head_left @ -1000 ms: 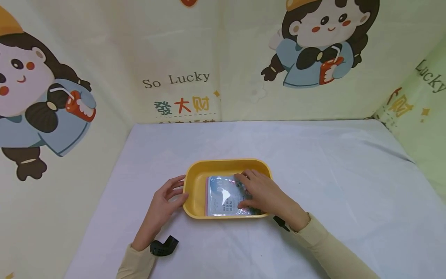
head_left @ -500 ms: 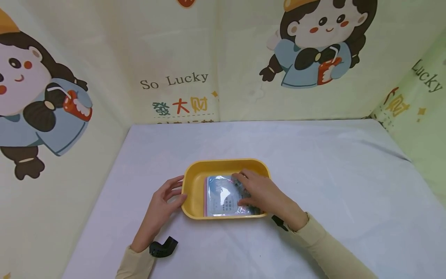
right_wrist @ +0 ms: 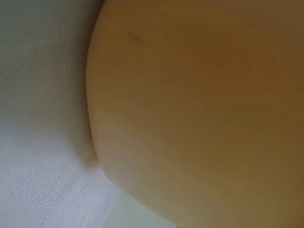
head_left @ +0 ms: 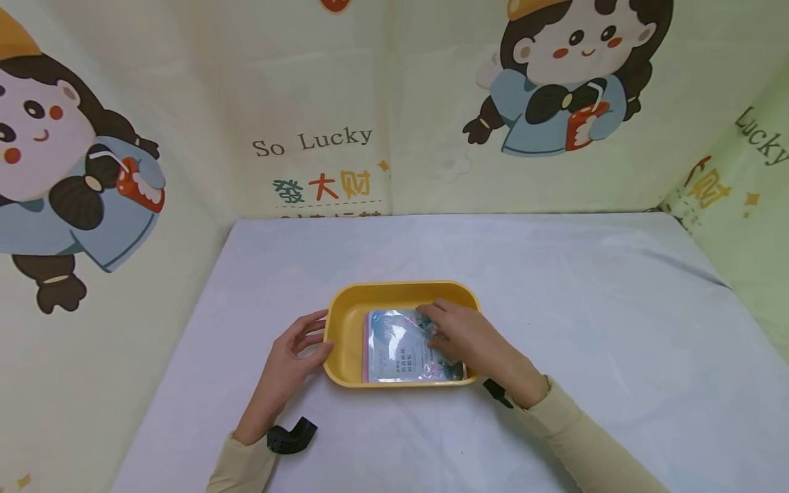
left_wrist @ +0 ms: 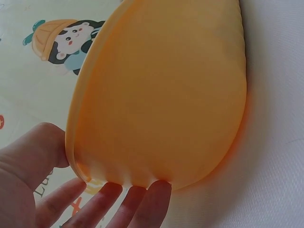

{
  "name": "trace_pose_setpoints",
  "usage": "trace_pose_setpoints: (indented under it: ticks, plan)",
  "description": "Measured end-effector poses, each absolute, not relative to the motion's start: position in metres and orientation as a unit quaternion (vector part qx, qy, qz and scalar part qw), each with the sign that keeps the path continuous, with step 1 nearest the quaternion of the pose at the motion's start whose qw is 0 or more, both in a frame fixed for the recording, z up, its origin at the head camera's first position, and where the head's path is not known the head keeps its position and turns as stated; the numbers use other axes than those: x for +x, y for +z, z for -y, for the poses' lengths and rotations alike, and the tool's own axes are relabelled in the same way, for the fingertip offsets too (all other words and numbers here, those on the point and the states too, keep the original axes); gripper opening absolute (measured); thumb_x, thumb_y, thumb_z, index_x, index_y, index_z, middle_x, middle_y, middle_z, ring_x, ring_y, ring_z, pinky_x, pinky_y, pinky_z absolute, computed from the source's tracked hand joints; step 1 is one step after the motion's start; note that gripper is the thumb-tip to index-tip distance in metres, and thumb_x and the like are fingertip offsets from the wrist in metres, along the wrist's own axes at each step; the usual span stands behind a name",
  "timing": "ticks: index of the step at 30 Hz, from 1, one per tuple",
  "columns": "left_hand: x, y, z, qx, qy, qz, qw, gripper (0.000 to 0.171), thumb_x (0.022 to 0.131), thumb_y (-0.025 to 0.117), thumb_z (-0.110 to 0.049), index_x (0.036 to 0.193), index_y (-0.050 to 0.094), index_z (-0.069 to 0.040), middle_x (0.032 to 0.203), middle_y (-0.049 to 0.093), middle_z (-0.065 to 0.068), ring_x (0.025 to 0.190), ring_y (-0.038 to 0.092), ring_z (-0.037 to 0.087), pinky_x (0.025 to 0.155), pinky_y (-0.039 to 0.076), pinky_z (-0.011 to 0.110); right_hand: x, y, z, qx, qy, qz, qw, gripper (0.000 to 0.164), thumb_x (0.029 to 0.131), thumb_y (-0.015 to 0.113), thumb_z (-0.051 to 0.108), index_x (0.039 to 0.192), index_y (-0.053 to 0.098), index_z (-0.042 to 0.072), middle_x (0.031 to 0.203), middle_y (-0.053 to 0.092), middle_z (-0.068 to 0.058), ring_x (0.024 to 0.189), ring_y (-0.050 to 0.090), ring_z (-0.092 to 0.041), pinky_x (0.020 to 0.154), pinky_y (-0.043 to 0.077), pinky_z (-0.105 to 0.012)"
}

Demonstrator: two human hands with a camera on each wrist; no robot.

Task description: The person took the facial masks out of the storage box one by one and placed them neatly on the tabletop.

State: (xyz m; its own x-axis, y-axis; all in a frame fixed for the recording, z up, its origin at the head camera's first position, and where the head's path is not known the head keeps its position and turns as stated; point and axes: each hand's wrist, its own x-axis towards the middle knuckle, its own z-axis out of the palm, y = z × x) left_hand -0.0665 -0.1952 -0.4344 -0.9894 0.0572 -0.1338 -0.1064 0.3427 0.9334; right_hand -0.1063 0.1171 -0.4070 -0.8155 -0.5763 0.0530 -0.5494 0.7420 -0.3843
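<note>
A yellow plastic tray sits on the white cloth. In it lies a flat, shiny light blue packet with printed characters; the pink edge of another item shows beneath it. My left hand holds the tray's left end, thumb at the rim and fingertips against the outer wall. Over the tray's right end reaches my right hand, its bent fingers and thumb resting on the packet's right part and partly hiding it. In the right wrist view the tray's outer wall fills most of the picture.
A white cloth covers the table. Cream sheets with cartoon figures and lettering hang at the back and both sides. A black wrist-worn device shows at the left wrist, and part of another at the right.
My right thumb has drawn up from the packet's lower part toward the fingers, uncovering more of its lower right corner. The left hand and the tray stay in place.
</note>
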Motion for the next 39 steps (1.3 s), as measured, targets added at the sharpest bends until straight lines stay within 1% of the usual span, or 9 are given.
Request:
trace_pose_setpoints:
  ticks: [3,6,9,14,18,23,30,34,39]
  plan:
    - [-0.067,-0.434,0.195,-0.018,0.572,-0.817,0.072,0.057,0.090,0.075,-0.025,0.142,0.051,-0.021,0.138,0.055,0.008,0.121,0.059,0.028,0.088,0.057,0.026,-0.107,-0.406,-0.118,-0.310,-0.198,-0.930,0.014,0.047,0.083,0.081,0.013,0.126,0.063,0.006,0.108,0.066,-0.003,0.086,0.060,-0.012,0.081,0.057,-0.028]
    - [-0.067,-0.433,0.195,-0.016,0.572,-0.817,0.071,0.057,0.090,0.075,-0.025,0.142,0.051,-0.020,0.137,0.055,0.008,0.121,0.059,0.028,0.088,0.057,0.025,-0.108,-0.405,-0.118,-0.307,-0.201,-0.930,0.002,0.039,0.085,0.078,0.011,0.122,0.065,0.008,0.106,0.067,-0.001,0.083,0.059,-0.012,0.080,0.057,-0.028]
    - [-0.068,-0.433,0.196,-0.015,0.574,-0.816,0.071,0.057,0.090,0.075,-0.025,0.142,0.051,-0.020,0.137,0.055,0.008,0.121,0.059,0.028,0.087,0.057,0.025,-0.108,-0.404,-0.119,-0.298,-0.212,-0.931,0.002,0.035,0.086,0.077,0.010,0.119,0.067,0.011,0.103,0.068,0.002,0.081,0.057,-0.011,0.080,0.057,-0.027]
    - [-0.068,-0.432,0.195,-0.012,0.578,-0.813,0.069,0.056,0.090,0.075,-0.023,0.142,0.052,-0.020,0.136,0.055,0.008,0.120,0.060,0.028,0.086,0.057,0.023,-0.110,-0.402,-0.121,-0.288,-0.246,-0.926,0.009,0.032,0.087,0.076,0.011,0.118,0.068,0.014,0.104,0.069,0.003,0.082,0.057,-0.009,0.079,0.056,-0.027]
    - [-0.068,-0.432,0.195,-0.009,0.577,-0.814,0.066,0.057,0.090,0.075,-0.023,0.142,0.051,-0.019,0.136,0.056,0.009,0.120,0.060,0.028,0.086,0.057,0.022,-0.113,-0.402,-0.124,-0.287,-0.276,-0.917,0.017,0.032,0.087,0.077,0.009,0.118,0.069,0.012,0.108,0.070,0.002,0.085,0.059,-0.009,0.079,0.056,-0.027]
    - [-0.068,-0.432,0.196,-0.006,0.578,-0.813,0.067,0.057,0.090,0.075,-0.024,0.142,0.051,-0.020,0.136,0.056,0.009,0.119,0.060,0.028,0.085,0.056,0.021,-0.116,-0.401,-0.129,-0.292,-0.308,-0.905,0.023,0.030,0.087,0.076,0.008,0.117,0.070,0.010,0.109,0.071,0.000,0.087,0.062,-0.009,0.078,0.057,-0.027]
    - [-0.068,-0.434,0.195,-0.010,0.578,-0.813,0.069,0.056,0.090,0.075,-0.025,0.141,0.052,-0.021,0.136,0.056,0.008,0.120,0.060,0.028,0.085,0.056,0.021,-0.120,-0.400,-0.137,-0.302,-0.360,-0.882,0.045,0.024,0.091,0.071,0.008,0.114,0.071,0.013,0.108,0.071,0.000,0.080,0.058,-0.008,0.071,0.053,-0.022]
    - [-0.067,-0.435,0.194,-0.012,0.575,-0.815,0.069,0.057,0.090,0.075,-0.026,0.141,0.052,-0.021,0.136,0.056,0.008,0.120,0.060,0.028,0.086,0.057,0.023,-0.121,-0.400,-0.142,-0.304,-0.386,-0.869,0.049,0.023,0.091,0.071,0.007,0.113,0.071,0.014,0.109,0.070,0.001,0.084,0.060,-0.009,0.072,0.054,-0.022]
    - [-0.066,-0.436,0.193,-0.009,0.573,-0.817,0.063,0.056,0.090,0.075,-0.025,0.141,0.052,-0.020,0.135,0.056,0.008,0.120,0.060,0.028,0.085,0.056,0.021,-0.122,-0.401,-0.145,-0.306,-0.406,-0.860,0.045,0.023,0.090,0.072,0.006,0.112,0.072,0.015,0.109,0.070,0.002,0.085,0.060,-0.011,0.072,0.054,-0.023]
